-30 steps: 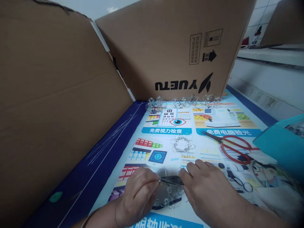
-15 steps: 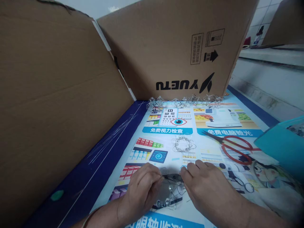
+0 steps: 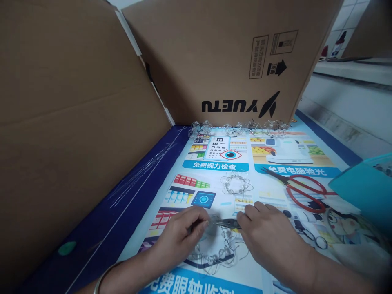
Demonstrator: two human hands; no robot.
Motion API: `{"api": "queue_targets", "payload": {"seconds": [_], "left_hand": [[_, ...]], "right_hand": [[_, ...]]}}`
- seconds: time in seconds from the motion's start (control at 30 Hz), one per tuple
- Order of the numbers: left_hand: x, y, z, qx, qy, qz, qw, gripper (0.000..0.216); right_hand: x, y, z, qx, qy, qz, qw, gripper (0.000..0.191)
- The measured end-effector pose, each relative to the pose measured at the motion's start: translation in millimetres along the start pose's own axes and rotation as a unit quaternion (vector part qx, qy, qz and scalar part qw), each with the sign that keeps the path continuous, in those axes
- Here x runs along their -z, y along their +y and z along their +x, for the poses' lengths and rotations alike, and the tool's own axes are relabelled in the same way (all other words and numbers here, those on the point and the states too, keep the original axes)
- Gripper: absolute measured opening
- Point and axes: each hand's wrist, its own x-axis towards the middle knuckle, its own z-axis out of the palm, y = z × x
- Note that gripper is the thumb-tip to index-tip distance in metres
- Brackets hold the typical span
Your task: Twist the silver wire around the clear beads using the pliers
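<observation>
My left hand [image 3: 186,228] pinches the upper left part of a ring of clear beads on thin wire [image 3: 214,258], with loose wire ends sticking out around it. My right hand [image 3: 266,230] is closed around a pair of pliers [image 3: 228,223], whose handles are hidden in the palm. The dark, narrow jaws point left and end close to my left fingertips; whether they grip a wire there I cannot tell. Beyond my hands, a second beaded wire ring [image 3: 235,184] lies flat on the printed sheet.
Red-handled scissors [image 3: 306,190] lie at the right, beside a turquoise container [image 3: 364,183]. More beaded wire pieces [image 3: 235,129] line the foot of the cardboard wall [image 3: 232,61]. Loose straight wires [image 3: 141,175] and a green piece [image 3: 67,248] are at the left.
The plier jaws have drawn slightly right, away from my left fingers, and show more clearly. More of the beaded ring is visible below my hands. The camera view has shifted slightly.
</observation>
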Motion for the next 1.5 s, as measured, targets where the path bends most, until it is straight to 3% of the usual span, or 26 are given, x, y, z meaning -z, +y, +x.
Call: {"api": "queue_targets", "payload": {"seconds": [0.5, 0.6, 0.73, 0.9, 1.03, 1.3, 1.5], "left_hand": [[-5, 3, -5, -0.03, 0.02, 0.029, 0.999, 0.012], [-1, 3, -1, -0.037, -0.006, 0.005, 0.999, 0.011], [12, 1, 7, -0.023, -0.083, -0.052, 0.995, 0.014], [38, -4, 10, 0.026, -0.071, -0.057, 0.995, 0.016], [51, -10, 7, 0.042, -0.074, -0.002, 0.996, 0.015], [50, -11, 2, 0.056, -0.123, 0.053, 0.989, 0.015], [49, -10, -1, -0.012, -0.16, 0.012, 0.987, 0.021]], "right_hand": [[1, -4, 0, 0.001, -0.014, 0.011, 1.0, 0.003], [2, -3, -1, 0.004, -0.016, 0.008, 1.0, 0.008], [0, -2, -1, -0.003, -0.008, -0.002, 1.0, 0.011], [-5, 2, -3, 0.004, 0.008, -0.017, 1.0, 0.015], [-9, 5, -8, 0.012, 0.016, -0.043, 0.999, 0.024], [-13, 3, -13, 0.045, 0.032, -0.089, 0.994, 0.034], [-13, 0, -16, 0.05, 0.029, -0.12, 0.991, 0.035]]}}
